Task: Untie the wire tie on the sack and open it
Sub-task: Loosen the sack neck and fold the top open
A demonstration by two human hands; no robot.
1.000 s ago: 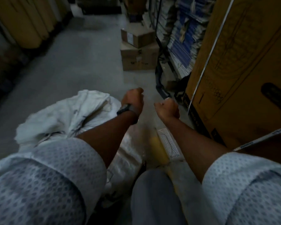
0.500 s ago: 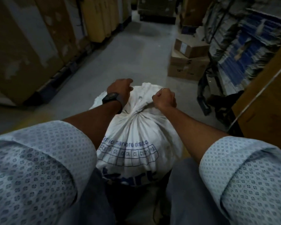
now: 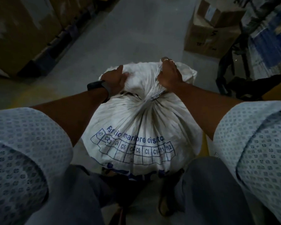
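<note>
A full white woven sack (image 3: 141,130) with blue printing stands upright between my legs. Its neck is gathered tight at a cinched point (image 3: 147,101), and loose cloth fans out beyond it. My left hand (image 3: 114,78), with a dark watch on the wrist, grips the loose cloth on the left of the neck. My right hand (image 3: 169,75), with rings on its fingers, grips the bunched cloth on the right side just above the cinch. The wire tie itself is too small and dim to make out.
Grey concrete floor (image 3: 133,30) stretches ahead. Stacked cardboard boxes (image 3: 208,34) sit at the right rear, beside a dark trolley frame (image 3: 229,75) and shelves of blue-white packs. Large cartons (image 3: 15,38) line the left side.
The view swung from the right-hand carton to look straight down on the sack. Both hands went from closed fists in the air to gripping the sack's top cloth, now spread further apart.
</note>
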